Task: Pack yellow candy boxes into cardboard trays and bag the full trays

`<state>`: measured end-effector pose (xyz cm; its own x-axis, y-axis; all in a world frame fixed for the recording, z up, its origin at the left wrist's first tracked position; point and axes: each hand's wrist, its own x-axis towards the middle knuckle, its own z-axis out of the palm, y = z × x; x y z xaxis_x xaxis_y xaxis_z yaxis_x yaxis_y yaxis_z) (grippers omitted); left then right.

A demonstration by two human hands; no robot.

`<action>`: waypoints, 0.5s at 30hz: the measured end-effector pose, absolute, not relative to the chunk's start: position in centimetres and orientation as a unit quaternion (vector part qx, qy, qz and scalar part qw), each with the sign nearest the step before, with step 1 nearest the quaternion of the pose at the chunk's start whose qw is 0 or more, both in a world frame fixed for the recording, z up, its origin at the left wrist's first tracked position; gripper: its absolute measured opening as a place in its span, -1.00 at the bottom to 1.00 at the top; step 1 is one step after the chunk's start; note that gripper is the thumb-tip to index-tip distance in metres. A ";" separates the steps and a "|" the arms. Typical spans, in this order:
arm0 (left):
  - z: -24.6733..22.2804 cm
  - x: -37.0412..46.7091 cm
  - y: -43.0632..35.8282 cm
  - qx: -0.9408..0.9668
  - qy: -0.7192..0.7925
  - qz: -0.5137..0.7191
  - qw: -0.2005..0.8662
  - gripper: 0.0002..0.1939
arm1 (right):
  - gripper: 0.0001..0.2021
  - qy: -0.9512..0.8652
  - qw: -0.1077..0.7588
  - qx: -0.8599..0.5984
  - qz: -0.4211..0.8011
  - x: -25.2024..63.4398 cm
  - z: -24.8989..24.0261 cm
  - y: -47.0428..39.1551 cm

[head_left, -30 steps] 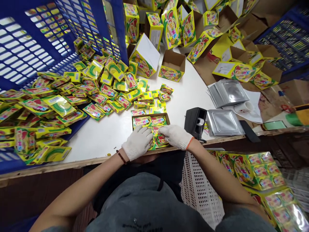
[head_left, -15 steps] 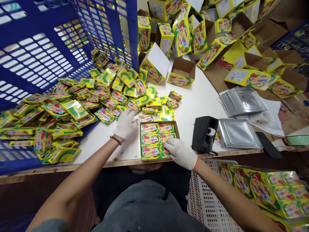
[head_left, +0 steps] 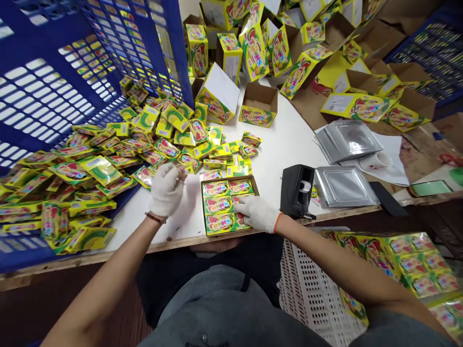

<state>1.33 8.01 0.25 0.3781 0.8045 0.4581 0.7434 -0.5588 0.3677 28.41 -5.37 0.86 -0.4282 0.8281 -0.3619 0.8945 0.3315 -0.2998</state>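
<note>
Six small yellow-green candy boxes (head_left: 218, 204), in two columns, fill a shallow open carton (head_left: 257, 187) at the table's front edge. My right hand (head_left: 258, 212), in a white knit glove, reaches over the carton's right side. Its extended fingers lie on the right column of candy boxes. To the carton's left, my gloved left hand (head_left: 166, 190) is raised with curled fingers. Whatever may be in those fingers is hidden. Just beyond it spreads a loose pile of the same candy boxes (head_left: 104, 171).
A blue plastic crate (head_left: 32, 72) lies at left, spilling the pile. Open yellow cartons (head_left: 258, 108) crowd the back. A black tape dispenser (head_left: 296, 190) and clear plastic trays (head_left: 345, 187) stand at right. Below sits a white basket (head_left: 307, 284) beside wrapped packs (head_left: 415, 262).
My left hand has drawn back and left from the near edge of the pile, its fingers curling upward. My right hand stays on the carton. The whole view has shifted slightly.
</note>
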 end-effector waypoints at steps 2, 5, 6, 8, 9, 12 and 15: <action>0.8 1.8 5.5 0.846 0.399 0.343 0.085 -0.75 | -0.78 0.782 -0.032 0.561 -0.270 28.7 0.5 -5.2; 1.1 2.8 2.4 0.888 0.324 0.300 0.132 -0.74 | -0.65 0.697 -0.256 0.613 -0.271 29.4 0.9 -4.6; 1.1 3.3 1.7 0.900 0.297 0.283 0.147 -0.74 | -0.61 0.681 -0.306 0.611 -0.264 29.6 1.3 -4.3; 1.0 4.3 0.9 0.919 0.234 0.266 0.174 -0.75 | -0.54 0.698 -0.337 0.575 -0.262 30.0 2.4 -3.6; 1.0 4.9 0.7 0.924 0.203 0.268 0.184 -0.75 | -0.53 0.720 -0.322 0.551 -0.271 30.1 3.1 -3.2; 1.0 6.8 0.7 0.907 0.180 0.316 0.210 -0.77 | -0.58 0.768 -0.248 0.508 -0.301 30.4 4.9 -2.2; 1.2 8.3 0.5 0.824 0.312 0.374 0.291 -0.81 | -0.61 0.775 -0.249 0.531 -0.235 30.4 6.1 -2.3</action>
